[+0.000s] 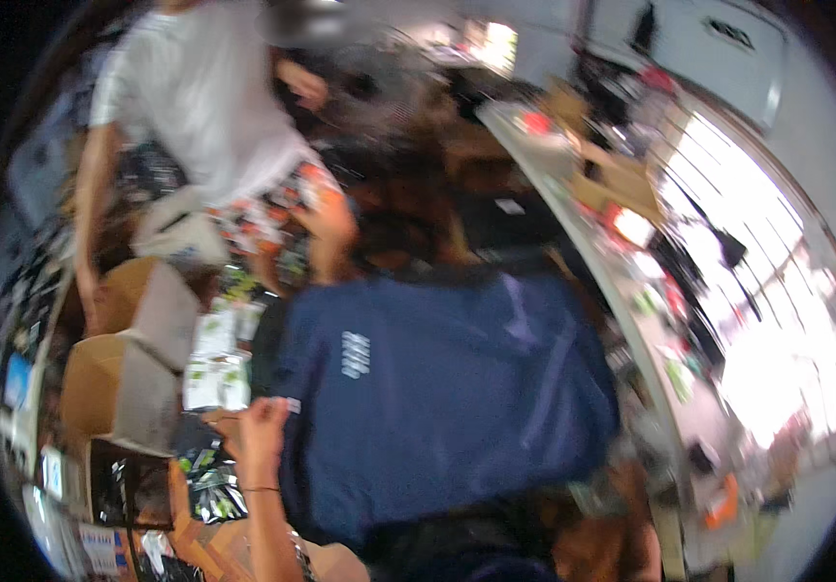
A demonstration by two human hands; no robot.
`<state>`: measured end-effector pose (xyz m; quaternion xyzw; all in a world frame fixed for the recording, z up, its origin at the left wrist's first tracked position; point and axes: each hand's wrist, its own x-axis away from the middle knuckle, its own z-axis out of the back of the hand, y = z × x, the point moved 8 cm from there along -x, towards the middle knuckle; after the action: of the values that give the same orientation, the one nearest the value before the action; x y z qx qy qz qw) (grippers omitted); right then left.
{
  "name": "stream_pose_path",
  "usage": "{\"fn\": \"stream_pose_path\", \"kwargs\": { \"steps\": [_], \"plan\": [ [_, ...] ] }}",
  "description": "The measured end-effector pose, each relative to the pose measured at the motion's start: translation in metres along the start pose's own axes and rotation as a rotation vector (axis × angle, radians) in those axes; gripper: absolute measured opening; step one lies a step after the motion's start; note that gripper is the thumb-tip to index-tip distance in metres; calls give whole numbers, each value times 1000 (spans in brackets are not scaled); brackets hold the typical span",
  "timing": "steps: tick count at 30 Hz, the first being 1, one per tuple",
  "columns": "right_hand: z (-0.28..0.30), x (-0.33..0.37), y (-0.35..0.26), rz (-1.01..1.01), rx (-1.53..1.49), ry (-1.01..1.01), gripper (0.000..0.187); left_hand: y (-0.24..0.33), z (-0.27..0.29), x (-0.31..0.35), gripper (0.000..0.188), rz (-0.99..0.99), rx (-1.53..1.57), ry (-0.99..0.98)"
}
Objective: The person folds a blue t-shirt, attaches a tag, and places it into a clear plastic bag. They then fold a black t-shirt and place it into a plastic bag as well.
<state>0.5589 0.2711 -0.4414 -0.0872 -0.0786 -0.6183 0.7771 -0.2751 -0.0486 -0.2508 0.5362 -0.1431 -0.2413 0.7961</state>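
A dark blue garment (457, 398), which looks like a T-shirt, is spread out in front of me. White print shows on its left part, and a faint purple mark sits near its far right. My left hand (261, 436) is closed at the garment's left edge, fingertips pinched beside a small white tag (293, 404). A thin dark band circles that wrist. My right hand cannot be made out; the lower right, beside the garment, is blurred and dark.
Open cardboard boxes (131, 388) stand at the left, near white-and-green packets (217, 359) and black shiny packets (212, 485). A person in a white shirt (204, 97) stands at the far left. A cluttered long table (558, 204) runs along the right, by a bright window.
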Motion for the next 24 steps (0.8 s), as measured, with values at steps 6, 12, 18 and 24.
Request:
{"fn": "stream_pose_path", "kwargs": {
  "steps": [6, 12, 18, 24],
  "plan": [
    [73, -23, -138, 107, -238, -28, 39, 22, -5, 7, 40, -31, -89, 59],
    [153, 41, -447, 805, -487, 55, 38, 20, 0, 10, 50, -74, -79, 82],
    [167, 140, -543, 1224, -474, -145, 40, 15, -8, 9, 56, -146, 13, 84],
    [226, 160, -612, 1631, -256, -64, 45, 22, -3, 19, 40, -105, 118, 74]
  ]
}}
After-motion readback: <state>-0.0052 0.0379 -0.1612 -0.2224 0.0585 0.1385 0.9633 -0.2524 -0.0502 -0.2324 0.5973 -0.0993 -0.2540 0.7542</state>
